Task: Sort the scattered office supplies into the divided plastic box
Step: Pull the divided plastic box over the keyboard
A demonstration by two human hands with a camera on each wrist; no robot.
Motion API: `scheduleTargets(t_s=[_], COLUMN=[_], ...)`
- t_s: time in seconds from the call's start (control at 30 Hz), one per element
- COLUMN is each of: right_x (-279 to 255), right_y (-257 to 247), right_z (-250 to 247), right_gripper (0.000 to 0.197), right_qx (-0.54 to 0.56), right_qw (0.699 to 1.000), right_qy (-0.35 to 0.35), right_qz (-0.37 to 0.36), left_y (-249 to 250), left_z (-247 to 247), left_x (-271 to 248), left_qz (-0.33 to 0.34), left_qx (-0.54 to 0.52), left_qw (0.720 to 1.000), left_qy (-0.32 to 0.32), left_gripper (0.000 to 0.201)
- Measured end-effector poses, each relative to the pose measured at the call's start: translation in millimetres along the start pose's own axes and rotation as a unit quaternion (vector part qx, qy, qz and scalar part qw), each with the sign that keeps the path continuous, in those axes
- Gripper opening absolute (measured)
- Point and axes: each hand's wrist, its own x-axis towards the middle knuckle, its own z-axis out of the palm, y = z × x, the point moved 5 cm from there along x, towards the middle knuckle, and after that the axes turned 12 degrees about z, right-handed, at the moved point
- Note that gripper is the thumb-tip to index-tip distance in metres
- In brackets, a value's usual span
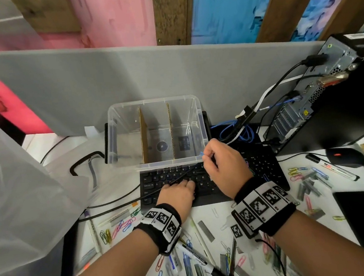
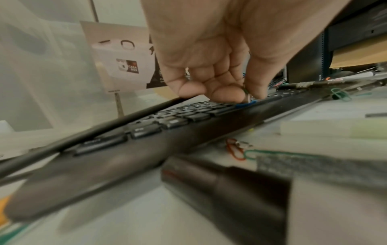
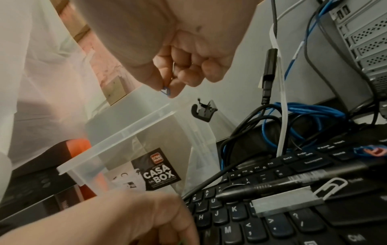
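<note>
The clear divided box (image 1: 157, 164) stands at the keyboard's far edge, with two cardboard dividers making three compartments that look empty. My right hand (image 1: 204, 155) pinches a blue paper clip (image 1: 202, 153) between thumb and forefinger, just above the box's front right corner; the right wrist view shows the clip (image 3: 165, 91) over the rim (image 3: 117, 145). My left hand (image 1: 188, 184) is down on the keyboard's middle keys. There its thumb and fingers (image 2: 249, 97) pinch a greenish clip, with another blue clip (image 2: 245, 104) lying under them. Coloured paper clips (image 1: 127, 224), staple strips (image 1: 205, 230) and markers (image 1: 199, 258) litter the white desk.
A black keyboard (image 1: 256, 175) lies under both hands, with a pen and a staple strip (image 3: 286, 202) on it. A computer tower (image 1: 326, 96), tangled cables (image 1: 239, 131) and a mouse (image 1: 348, 157) fill the right side. A grey partition (image 1: 85, 84) stands behind the box.
</note>
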Motion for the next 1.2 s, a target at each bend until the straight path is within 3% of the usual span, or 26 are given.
scheduleTargets(t_s=[0.3,0.53,0.87,0.93,1.0,1.07,1.13,1.2], right_x=[1.1,0.6,-2.0,-2.4,-1.5,1.4,7.3,14.2], right_y=[10.5,13.7,12.6,10.1,4.3,-6.9,-25.4,-46.1], right_z=[-0.7,-2.7,-5.1,-5.9,-5.8,-4.7,3.6,17.1], right_gripper=[0.009,0.009,0.011,0.012,0.013,0.013,0.010,0.007], right_qx=[0.009,0.023,0.032,0.046,0.060,0.070,0.073,0.056], right_qw=[0.999,0.998,0.998,0.998,0.997,0.997,0.997,0.998], right_qy=[0.020,0.037,0.037,0.029,0.023,0.024,0.009,-0.030], right_qz=[0.026,0.043,0.046,0.043,0.035,0.018,-0.001,-0.012], left_y=[3.7,8.7,7.5,5.2,2.4,-5.9,-32.7,-65.5], left_z=[1.0,1.2,-7.9,-21.0,-48.9,-88.7,-119.9,-134.7], left_x=[6.4,9.6,-4.3,-17.9,-41.0,-67.5,-89.7,-98.8], left_qz=[-0.037,-0.065,-0.053,-0.047,-0.016,-0.009,-0.056,-0.134], left_qx=[0.008,-0.026,-0.085,-0.140,-0.208,-0.249,-0.241,-0.197], left_qw=[0.999,0.996,0.993,0.989,0.972,0.940,0.901,0.877], left_qy=[-0.027,-0.056,-0.068,-0.015,0.106,0.234,0.355,0.417], left_gripper=[0.035,0.030,0.037,0.030,0.013,0.011,0.009,0.006])
